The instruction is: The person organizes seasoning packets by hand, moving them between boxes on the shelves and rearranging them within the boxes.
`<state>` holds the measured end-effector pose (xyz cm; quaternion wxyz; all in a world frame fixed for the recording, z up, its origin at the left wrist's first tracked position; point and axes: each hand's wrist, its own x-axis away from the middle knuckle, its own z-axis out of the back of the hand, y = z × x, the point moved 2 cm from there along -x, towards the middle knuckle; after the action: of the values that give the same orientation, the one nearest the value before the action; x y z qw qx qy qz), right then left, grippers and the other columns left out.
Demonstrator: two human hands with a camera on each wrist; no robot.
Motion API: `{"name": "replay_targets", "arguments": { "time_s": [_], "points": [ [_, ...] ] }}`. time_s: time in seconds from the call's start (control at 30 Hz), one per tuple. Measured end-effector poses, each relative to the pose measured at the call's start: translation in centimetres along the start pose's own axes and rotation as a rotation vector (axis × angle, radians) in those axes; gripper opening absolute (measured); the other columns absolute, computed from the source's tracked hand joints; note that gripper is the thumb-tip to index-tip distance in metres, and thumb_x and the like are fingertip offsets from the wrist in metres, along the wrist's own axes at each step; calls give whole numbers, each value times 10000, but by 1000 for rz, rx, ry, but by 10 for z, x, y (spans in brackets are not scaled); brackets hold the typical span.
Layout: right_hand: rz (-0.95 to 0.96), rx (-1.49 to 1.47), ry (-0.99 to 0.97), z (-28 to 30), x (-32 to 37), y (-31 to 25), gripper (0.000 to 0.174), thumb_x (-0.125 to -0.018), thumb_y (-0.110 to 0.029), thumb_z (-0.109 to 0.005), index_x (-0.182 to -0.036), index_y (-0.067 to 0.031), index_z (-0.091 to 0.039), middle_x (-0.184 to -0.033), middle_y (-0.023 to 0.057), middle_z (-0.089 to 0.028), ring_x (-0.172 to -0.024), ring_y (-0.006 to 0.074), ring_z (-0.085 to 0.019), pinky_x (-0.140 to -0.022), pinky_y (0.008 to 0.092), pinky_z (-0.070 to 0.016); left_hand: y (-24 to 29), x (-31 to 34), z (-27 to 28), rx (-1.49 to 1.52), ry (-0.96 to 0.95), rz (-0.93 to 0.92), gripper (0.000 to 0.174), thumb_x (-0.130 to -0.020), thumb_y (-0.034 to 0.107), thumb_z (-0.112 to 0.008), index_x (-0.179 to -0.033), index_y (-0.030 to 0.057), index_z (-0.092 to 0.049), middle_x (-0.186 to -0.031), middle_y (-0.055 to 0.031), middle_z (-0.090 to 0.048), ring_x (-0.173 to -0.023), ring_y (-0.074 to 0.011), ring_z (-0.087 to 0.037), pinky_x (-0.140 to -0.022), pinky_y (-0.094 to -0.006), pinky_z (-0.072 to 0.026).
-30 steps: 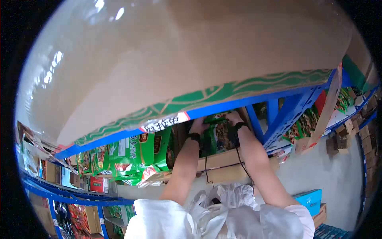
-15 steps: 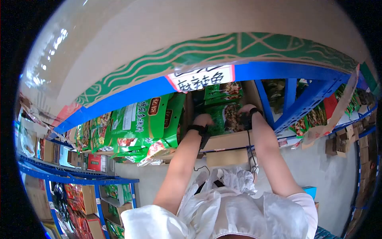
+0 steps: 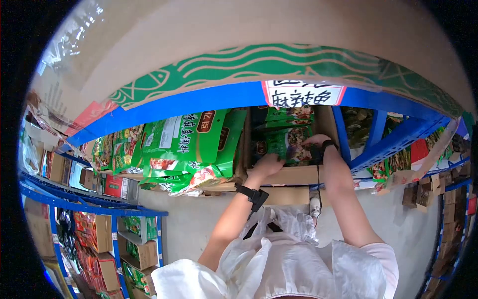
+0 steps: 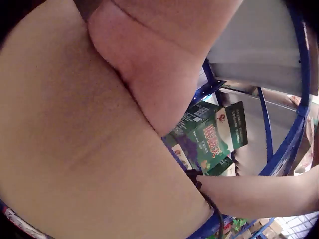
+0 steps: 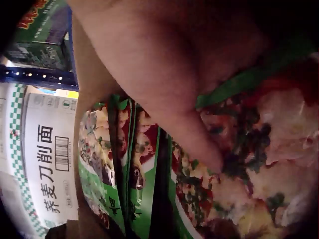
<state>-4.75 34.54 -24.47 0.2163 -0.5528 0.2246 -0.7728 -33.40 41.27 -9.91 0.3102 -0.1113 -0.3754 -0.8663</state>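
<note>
In the head view a cardboard box [image 3: 298,175] on the shelf holds green seasoning packets with food pictures. My right hand [image 3: 319,141] is at the right side of the front seasoning packet [image 3: 293,144]. In the right wrist view its thumb [image 5: 197,137] lies on the packet's printed face, with the green edge between thumb and the shadowed fingers. My left hand [image 3: 269,165] reaches over the box's front wall, fingertips by the packet's lower left edge. The left wrist view shows the palm [image 4: 154,79] against the cardboard; its fingers are hidden.
A blue shelf beam [image 3: 209,102] with a handwritten label [image 3: 304,93] crosses above my hands, under a large carton [image 3: 279,25]. Large green packets [image 3: 181,142] stand left of the box. Blue rack posts [image 3: 393,137] rise on the right. Another stocked rack [image 3: 107,212] stands at lower left.
My left hand has drawn back from inside the box to its front wall. The right hand stays at the packet's right side. The head view has shifted, showing more of the label and packets.
</note>
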Motion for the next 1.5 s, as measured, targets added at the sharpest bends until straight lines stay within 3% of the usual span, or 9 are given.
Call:
{"name": "replay_targets", "arguments": {
  "time_s": [0.13, 0.2, 0.37, 0.53, 0.63, 0.83, 1.03, 1.23, 1.5],
  "points": [
    [-54, 110, 118, -4, 42, -20, 520, -616, -352, -777, -982, -7, -640, -1135, 137, -545, -958, 191, -501, -812, 335, -404, -1, -1, -7, -48, 81, -1, 437, -839, 373, -460, -944, -25, -608, -964, -271, -579, -901, -421, -563, -813, -465, -456],
    [35, 142, 39, 0, 42, -24, 447, -621, -330, -771, -919, -23, -644, -1013, 110, -569, -852, 173, -510, -746, 317, -408, 0, 1, -6, -41, 97, 13, 408, -808, 349, -480, -938, -12, -621, -971, -252, -590, -924, -398, -564, -817, -455, -451],
    [141, -593, 432, 9, 13, -20, 275, -639, -274, -748, -801, -92, -620, -716, -3, -516, -645, 121, -474, -615, 283, -365, 19, 18, 9, -37, 139, 56, 383, -798, 332, -489, -956, 10, -624, -977, -227, -601, -925, -379, -571, -815, -448, -455],
    [155, -634, 291, 11, 20, -27, 397, -634, -233, -757, -942, -77, -561, -873, 31, -475, -802, 155, -466, -690, 299, -401, 7, 7, -3, -70, 197, 27, 368, -797, 333, -490, -968, 39, -628, -988, -206, -606, -933, -363, -574, -818, -441, -459],
    [241, -682, 336, 9, 45, -44, 576, -650, -225, -762, -1124, -46, -486, -1077, 75, -451, -1004, 198, -444, -810, 329, -424, 16, 16, 5, -50, 177, 66, 361, -794, 334, -491, -971, 51, -629, -992, -196, -608, -941, -359, -573, -823, -435, -458],
    [452, -858, 463, 2, 55, -57, 716, -742, -276, -716, -1313, -63, -339, -1294, 108, -374, -1220, 250, -354, -947, 386, -390, 18, 19, 6, -38, 183, 72, 361, -792, 333, -490, -965, 49, -630, -993, -198, -607, -946, -361, -569, -832, -434, -455],
    [472, -865, 468, 1, 67, -65, 627, -767, -267, -694, -1252, -17, -385, -1263, 97, -388, -1131, 239, -422, -890, 355, -448, 13, 13, 2, -65, 191, 53, 377, -803, 331, -476, -997, 39, -613, -1010, -208, -598, -953, -368, -562, -842, -438, -449],
    [443, -836, 522, 6, 30, -50, 419, -765, -225, -698, -1073, -24, -499, -999, 63, -528, -929, 168, -525, -761, 320, -490, 17, 18, 6, -57, 197, 54, 359, -807, 330, -476, -982, 48, -614, -994, -205, -603, -941, -366, -566, -828, -442, -452],
    [338, -695, 424, 4, 34, -46, 391, -694, -286, -758, -931, -66, -539, -817, 21, -503, -761, 132, -513, -682, 287, -458, 18, 20, 5, -34, 245, 31, 393, -824, 359, -475, -967, 18, -611, -957, -234, -601, -924, -380, -569, -820, -458, -452]
  ]
}}
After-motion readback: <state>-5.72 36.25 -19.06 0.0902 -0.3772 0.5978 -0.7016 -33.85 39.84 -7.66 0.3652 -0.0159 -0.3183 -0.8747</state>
